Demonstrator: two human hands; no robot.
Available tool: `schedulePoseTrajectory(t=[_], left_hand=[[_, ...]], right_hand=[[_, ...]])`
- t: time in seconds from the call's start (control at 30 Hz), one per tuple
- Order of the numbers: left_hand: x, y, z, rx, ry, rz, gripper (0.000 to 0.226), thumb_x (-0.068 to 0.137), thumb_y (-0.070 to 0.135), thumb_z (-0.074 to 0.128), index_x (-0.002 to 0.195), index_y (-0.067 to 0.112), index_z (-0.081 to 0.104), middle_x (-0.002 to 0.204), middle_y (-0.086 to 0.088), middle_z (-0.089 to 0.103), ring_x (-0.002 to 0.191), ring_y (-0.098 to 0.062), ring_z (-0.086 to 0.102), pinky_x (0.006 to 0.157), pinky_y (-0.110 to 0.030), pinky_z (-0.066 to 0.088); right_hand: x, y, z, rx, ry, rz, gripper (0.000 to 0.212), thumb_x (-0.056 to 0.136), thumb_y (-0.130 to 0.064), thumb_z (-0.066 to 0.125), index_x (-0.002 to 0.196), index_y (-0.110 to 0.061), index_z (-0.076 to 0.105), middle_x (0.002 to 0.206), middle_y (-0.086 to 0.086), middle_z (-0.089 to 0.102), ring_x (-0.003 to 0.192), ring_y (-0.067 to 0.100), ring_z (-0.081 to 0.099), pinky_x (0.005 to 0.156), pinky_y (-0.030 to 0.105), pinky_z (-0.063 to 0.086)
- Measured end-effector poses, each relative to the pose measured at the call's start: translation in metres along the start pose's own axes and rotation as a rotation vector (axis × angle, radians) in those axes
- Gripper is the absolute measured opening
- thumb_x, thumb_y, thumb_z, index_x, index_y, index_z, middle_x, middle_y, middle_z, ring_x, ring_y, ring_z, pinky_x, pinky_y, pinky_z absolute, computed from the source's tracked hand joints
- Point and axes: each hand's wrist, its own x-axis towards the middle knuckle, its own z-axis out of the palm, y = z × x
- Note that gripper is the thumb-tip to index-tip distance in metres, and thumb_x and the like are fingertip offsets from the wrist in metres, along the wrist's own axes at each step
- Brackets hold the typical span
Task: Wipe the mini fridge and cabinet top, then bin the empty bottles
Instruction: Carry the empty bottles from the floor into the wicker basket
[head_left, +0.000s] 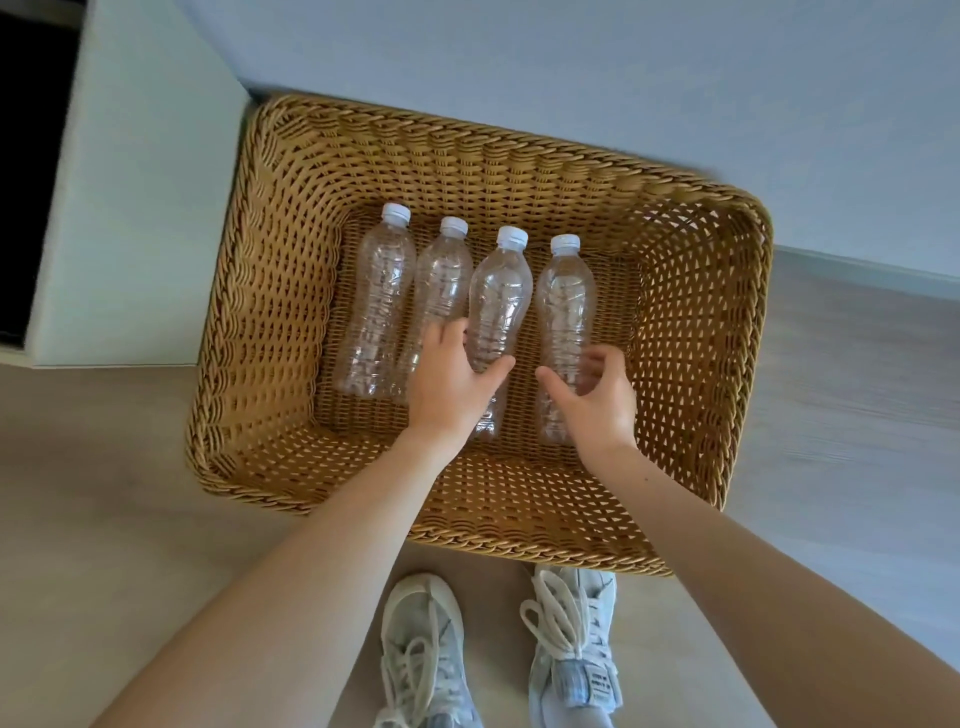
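Four clear, empty bottles with white caps are laid side by side on the floor of a woven wicker basket (691, 291), caps pointing away from the person. The left hand (452, 379) is spread over the second bottle (441, 280) and third bottle (496, 306), fingers loosely curled. The right hand (597, 400) is cupped, half closed, around the lower part of the fourth bottle (563, 296). The first bottle (376, 296) is untouched (nearest the basket's left wall).

Soft, even daylight fills the room, with only faint shadows inside the woven tan wicker basket (691, 291). The clear plastic bottles (498, 306) show mild glints. Straight lines bend toward the edges, and the pale wall at the upper right looks slightly smeared.
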Motion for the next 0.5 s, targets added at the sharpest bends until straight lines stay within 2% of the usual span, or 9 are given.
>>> schedulePoseTrajectory(t=[0.13,0.2,0.23,0.33,0.43,0.5], left_hand=[[0.004,0.002,0.01,0.051,-0.028,0.002,0.074,0.088,0.052,0.067,0.144,0.008,0.044,0.142,-0.009,0.045,0.122,-0.025,0.054,0.095,-0.036,0.052],[0.005,0.004,0.015,0.052,-0.034,-0.006,0.075,0.089,0.05,0.067,0.145,0.007,0.042,0.144,-0.011,0.042,0.126,-0.027,0.051,0.1,-0.036,0.05],[0.005,0.005,0.017,0.052,-0.03,-0.013,0.075,0.089,0.049,0.067,0.146,0.006,0.041,0.144,-0.011,0.041,0.127,-0.027,0.051,0.1,-0.031,0.047],[0.007,0.007,0.02,0.055,-0.029,-0.034,0.075,0.09,0.046,0.067,0.147,0.005,0.039,0.145,-0.012,0.041,0.126,-0.027,0.051,0.09,-0.021,0.038],[0.009,0.008,0.022,0.067,-0.035,-0.038,0.073,0.091,0.045,0.066,0.146,0.005,0.04,0.144,-0.013,0.041,0.124,-0.028,0.052,0.087,-0.021,0.037],[0.01,0.009,0.023,0.08,-0.039,-0.039,0.071,0.092,0.045,0.064,0.145,0.004,0.04,0.143,-0.013,0.041,0.122,-0.029,0.054,0.087,-0.024,0.041]], right_hand=[[0.008,0.003,0.008,-0.061,0.025,0.006,0.064,0.076,-0.046,0.081,0.126,-0.02,0.049,0.113,-0.006,0.042,0.086,0.002,0.052,0.068,0.008,0.039],[0.01,0.004,0.01,-0.083,0.019,0.016,0.067,0.077,-0.046,0.081,0.128,-0.017,0.048,0.116,-0.002,0.042,0.086,0.006,0.052,0.073,0.013,0.044],[0.011,0.005,0.011,-0.093,0.013,0.026,0.068,0.078,-0.045,0.08,0.129,-0.015,0.048,0.119,0.0,0.043,0.088,0.008,0.053,0.077,0.018,0.048],[0.011,0.006,0.014,-0.117,0.001,0.052,0.071,0.08,-0.044,0.079,0.133,-0.012,0.047,0.126,0.004,0.043,0.098,0.017,0.056,0.09,0.032,0.053],[0.01,0.006,0.017,-0.131,-0.016,0.058,0.072,0.082,-0.042,0.077,0.137,-0.01,0.043,0.133,0.007,0.04,0.104,0.02,0.057,0.093,0.037,0.054],[0.01,0.005,0.018,-0.149,-0.023,0.049,0.08,0.084,-0.043,0.075,0.145,-0.011,0.034,0.139,0.008,0.037,0.11,0.022,0.056,0.095,0.034,0.052]])
